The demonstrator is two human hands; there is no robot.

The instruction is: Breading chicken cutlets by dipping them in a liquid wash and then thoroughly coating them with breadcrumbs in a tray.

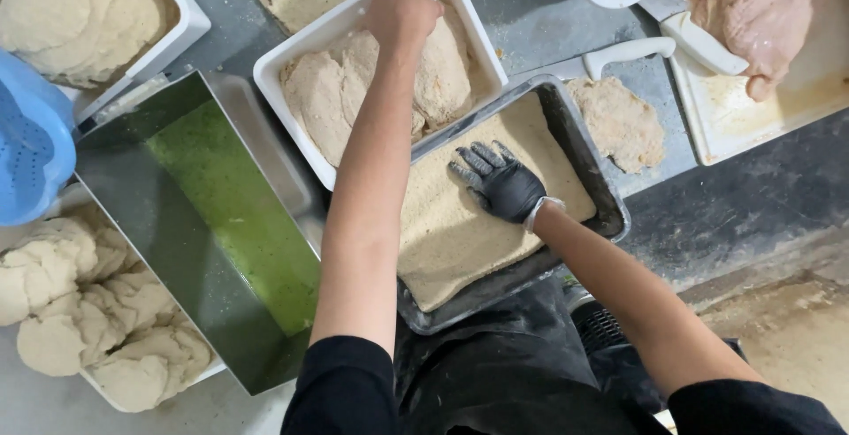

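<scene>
Breaded cutlets (442, 77) lie in a white tub (482, 41) at the top of the worktop (734, 201), and the bare left hand (400, 6) is down on them with its fingers curled; I cannot tell if it is gripping one. These pieces are flat, pale tan and dusty with crumbs. Just below the tub sits a metal tray (610, 209) full of fine breadcrumbs (451, 240). The right hand (500, 183), in a black glove, lies flat on the crumbs with its fingers spread wide, holding nothing. One more crumbed piece (619, 121) lies alone on the worktop beside the tray. To the left stands a deep steel pan of green liquid (234, 209). Floured lumps (80, 311) fill a tub at the lower left. Raw pink chicken (761, 15) rests on a white cutting board (796, 103).
</scene>
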